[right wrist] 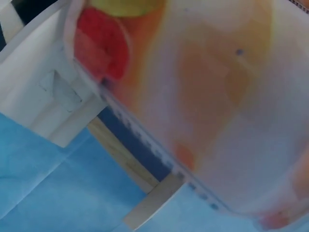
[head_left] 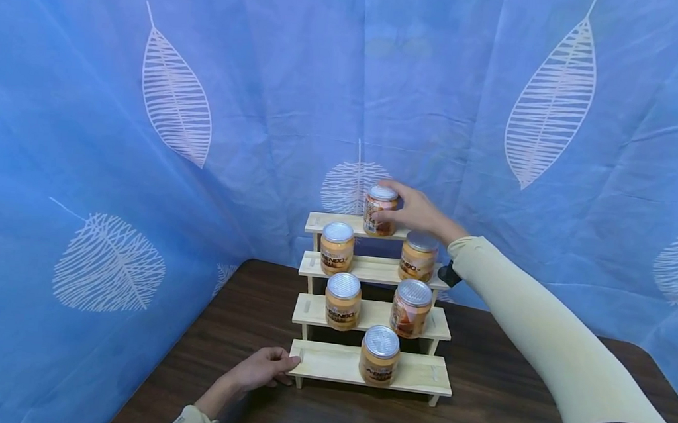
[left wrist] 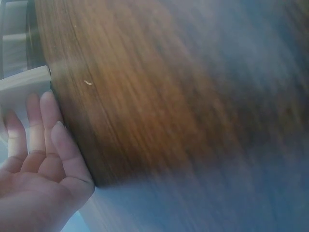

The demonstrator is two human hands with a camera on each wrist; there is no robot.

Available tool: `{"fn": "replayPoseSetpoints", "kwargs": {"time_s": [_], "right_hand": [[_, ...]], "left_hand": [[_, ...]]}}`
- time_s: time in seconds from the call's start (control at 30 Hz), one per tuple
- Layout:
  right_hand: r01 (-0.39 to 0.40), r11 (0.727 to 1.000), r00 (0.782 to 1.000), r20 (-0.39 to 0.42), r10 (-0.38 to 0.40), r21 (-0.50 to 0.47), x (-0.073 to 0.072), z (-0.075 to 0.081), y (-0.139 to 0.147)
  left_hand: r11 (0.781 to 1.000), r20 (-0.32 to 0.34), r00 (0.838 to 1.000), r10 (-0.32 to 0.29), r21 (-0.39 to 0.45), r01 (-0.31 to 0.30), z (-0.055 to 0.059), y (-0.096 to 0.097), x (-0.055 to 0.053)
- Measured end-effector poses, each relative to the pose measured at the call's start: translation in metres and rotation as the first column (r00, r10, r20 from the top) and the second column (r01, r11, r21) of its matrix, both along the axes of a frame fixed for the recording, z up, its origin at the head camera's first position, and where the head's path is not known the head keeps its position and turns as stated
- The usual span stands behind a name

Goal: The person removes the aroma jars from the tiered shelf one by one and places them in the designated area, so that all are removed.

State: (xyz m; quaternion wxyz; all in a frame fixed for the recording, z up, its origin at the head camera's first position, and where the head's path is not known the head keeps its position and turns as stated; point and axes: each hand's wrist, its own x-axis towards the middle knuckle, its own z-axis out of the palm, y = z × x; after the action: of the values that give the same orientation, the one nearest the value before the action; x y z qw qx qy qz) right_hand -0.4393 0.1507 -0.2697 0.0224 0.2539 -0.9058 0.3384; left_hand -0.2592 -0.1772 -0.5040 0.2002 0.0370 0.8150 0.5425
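Note:
My right hand (head_left: 415,212) grips a jar (head_left: 380,213) with a silver lid and an orange, printed label, at the top step of a tiered wooden display rack (head_left: 327,363). In the right wrist view the label side of this jar (right wrist: 217,96) fills much of the picture, with a pale step end beside it. My left hand (head_left: 263,369) holds the left end of the lowest step between thumb and fingers. Its curled fingers (left wrist: 48,116) touch the board end in the left wrist view. Whether the top jar's base fully rests on the step I cannot tell.
Two jars (head_left: 337,248) (head_left: 417,256) stand on the second step from the top. Below them, two more jars (head_left: 343,301) (head_left: 411,308) share a step, and one jar (head_left: 380,355) is on the lowest. A dark wooden table (head_left: 204,334) carries the rack; a blue leaf-print cloth (head_left: 277,87) hangs behind.

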Motion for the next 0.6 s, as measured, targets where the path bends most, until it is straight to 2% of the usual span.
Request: {"fn": "replayPoseSetpoints", "kwargs": {"time_s": [0.6], "right_hand": [[0.008,0.999,1.0,0.011,-0.008,-0.031,0.0047,0.0022,-0.0038]], "left_hand": [[1.0,0.003,1.0,0.004,-0.005,-0.004,-0.0007,-0.0007,0.0003]]}}
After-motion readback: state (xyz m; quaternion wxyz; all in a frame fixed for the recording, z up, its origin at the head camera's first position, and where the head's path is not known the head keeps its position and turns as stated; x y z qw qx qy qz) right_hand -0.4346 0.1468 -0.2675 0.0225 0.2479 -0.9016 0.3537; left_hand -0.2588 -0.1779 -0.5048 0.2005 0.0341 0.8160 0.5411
